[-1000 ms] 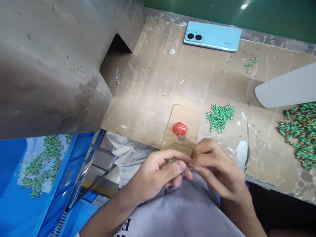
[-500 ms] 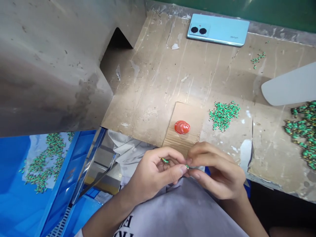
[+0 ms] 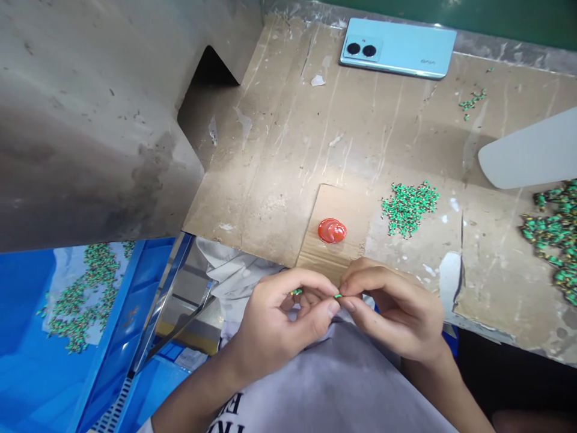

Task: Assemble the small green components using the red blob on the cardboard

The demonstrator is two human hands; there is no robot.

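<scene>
Taking twelve o'clock as the far edge, a tiny green, bead-like piece sits at the very tips of the grip, between the two hands. The left hand pinches it between thumb and forefinger from the nine o'clock side. The right hand has its thumb and forefinger tips drawn close at the piece's three o'clock end; whether they clasp it is too small to tell. Toward nine o'clock from the pinch, a second small green-and-yellow piece shows inside the left hand's curled fingers.

At twelve o'clock, just beyond the fingertips, a glossy red oval blob rests on a tan rectangular cardboard piece. Between one and two lies a loose heap of small green pieces; between two and three, farther out, a larger green-and-yellow heap. A light-blue rectangular phone lies between twelve and one, near the far edge of the worn brown tabletop.
</scene>
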